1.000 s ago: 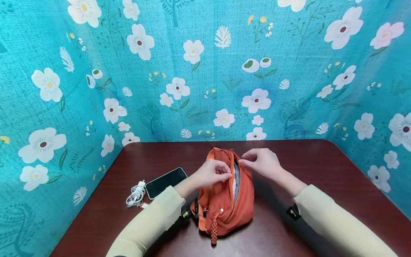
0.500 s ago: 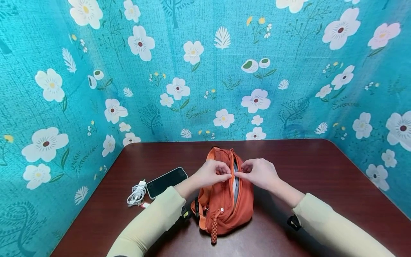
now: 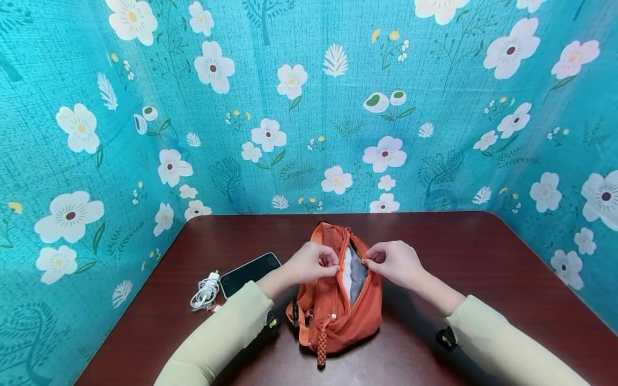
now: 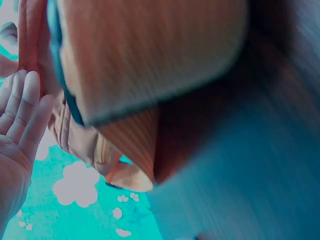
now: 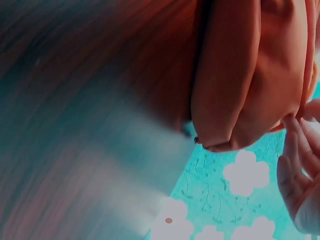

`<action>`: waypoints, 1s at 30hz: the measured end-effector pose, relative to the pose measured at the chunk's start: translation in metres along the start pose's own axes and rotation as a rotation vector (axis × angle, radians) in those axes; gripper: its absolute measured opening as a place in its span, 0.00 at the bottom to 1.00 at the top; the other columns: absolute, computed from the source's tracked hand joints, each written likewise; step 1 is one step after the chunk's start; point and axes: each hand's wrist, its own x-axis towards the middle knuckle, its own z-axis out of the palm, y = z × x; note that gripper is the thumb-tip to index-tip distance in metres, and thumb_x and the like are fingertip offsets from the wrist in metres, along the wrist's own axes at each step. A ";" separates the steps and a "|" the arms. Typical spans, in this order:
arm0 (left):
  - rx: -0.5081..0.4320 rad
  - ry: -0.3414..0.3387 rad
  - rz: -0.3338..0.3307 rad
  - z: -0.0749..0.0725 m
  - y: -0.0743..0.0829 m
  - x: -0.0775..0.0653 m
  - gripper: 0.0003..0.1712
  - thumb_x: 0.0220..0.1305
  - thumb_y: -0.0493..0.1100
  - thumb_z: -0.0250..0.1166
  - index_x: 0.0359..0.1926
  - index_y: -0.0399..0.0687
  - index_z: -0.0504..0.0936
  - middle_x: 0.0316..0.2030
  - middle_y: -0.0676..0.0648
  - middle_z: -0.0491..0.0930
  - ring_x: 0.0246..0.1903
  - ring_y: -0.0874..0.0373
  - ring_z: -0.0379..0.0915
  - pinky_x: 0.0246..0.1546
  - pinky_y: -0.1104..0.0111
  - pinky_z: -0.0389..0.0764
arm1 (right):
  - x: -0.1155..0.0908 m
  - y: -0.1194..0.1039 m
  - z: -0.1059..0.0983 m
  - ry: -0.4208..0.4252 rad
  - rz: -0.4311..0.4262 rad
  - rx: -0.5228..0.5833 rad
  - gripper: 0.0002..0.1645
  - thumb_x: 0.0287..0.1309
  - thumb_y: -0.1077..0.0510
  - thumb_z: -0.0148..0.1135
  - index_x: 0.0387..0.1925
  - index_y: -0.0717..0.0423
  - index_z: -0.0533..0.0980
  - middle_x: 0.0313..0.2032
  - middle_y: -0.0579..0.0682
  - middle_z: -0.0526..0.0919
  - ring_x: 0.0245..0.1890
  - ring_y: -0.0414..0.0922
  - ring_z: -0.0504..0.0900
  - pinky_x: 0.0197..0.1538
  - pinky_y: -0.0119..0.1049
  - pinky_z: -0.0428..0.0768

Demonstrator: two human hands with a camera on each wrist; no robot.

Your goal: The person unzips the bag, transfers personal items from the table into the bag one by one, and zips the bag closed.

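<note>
Soft bag [image 3: 365, 319] held at its mouth

It rests on the counter [image 3: 458, 241]; fingers of the left hand [image 3: 311, 262] and right hand [image 3: 397, 262] pinch opposite edges of the opening. The cloth looks light and limp; those edges seem the surest hold.

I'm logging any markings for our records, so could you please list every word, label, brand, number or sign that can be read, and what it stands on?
No text can be read in any view.
Orange bag: no legible label or brand.
Phone: dark screen, nothing legible.
Small red-and-white item by the white cable: too small to read.
Black wrist devices: any markings are too small to read.
</note>
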 end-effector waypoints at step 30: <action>0.078 -0.039 -0.050 -0.017 -0.025 -0.030 0.06 0.56 0.39 0.68 0.27 0.54 0.79 0.20 0.56 0.74 0.22 0.63 0.70 0.26 0.72 0.74 | 0.000 0.017 -0.030 0.049 -0.074 0.191 0.07 0.51 0.69 0.68 0.32 0.57 0.82 0.26 0.43 0.82 0.24 0.36 0.80 0.28 0.32 0.79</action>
